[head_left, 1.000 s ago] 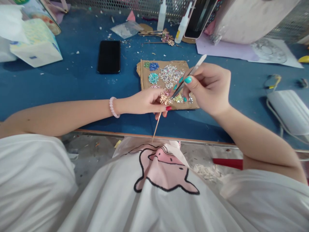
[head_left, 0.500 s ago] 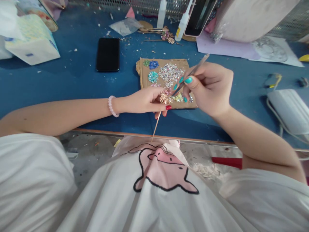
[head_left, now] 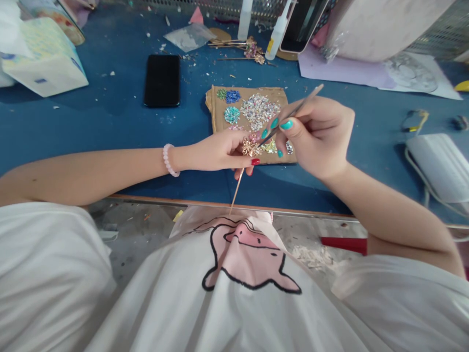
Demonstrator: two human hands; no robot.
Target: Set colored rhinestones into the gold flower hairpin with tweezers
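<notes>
My left hand (head_left: 223,151) is closed around a gold hairpin (head_left: 249,146); its openwork, flower-like head shows between thumb and fingers, and its long thin stick points down toward my shirt. In my right hand (head_left: 318,137) a pair of slim metal tweezers (head_left: 302,103) is pinched, with its tip at the hairpin's head. Whether the tip holds a stone is too small to tell. Behind both hands lies a cardboard piece (head_left: 247,92) bearing small piles of rhinestones: clear ones (head_left: 259,111), turquoise ones (head_left: 231,115), blue ones (head_left: 232,96), plus green, pink and yellow ones, partly covered by my hands.
A black phone (head_left: 162,80) lies left of the cardboard. More hairpins (head_left: 251,47), a plastic bag (head_left: 189,37) and a glue bottle (head_left: 277,34) are at the back. A tissue box (head_left: 44,58) stands at left, a white face mask (head_left: 437,168) at right.
The tweezers have shifted slightly, their rear end a little further right, with the tip staying at the hairpin's head. My left hand keeps its hold; the whole view has moved very slightly.
</notes>
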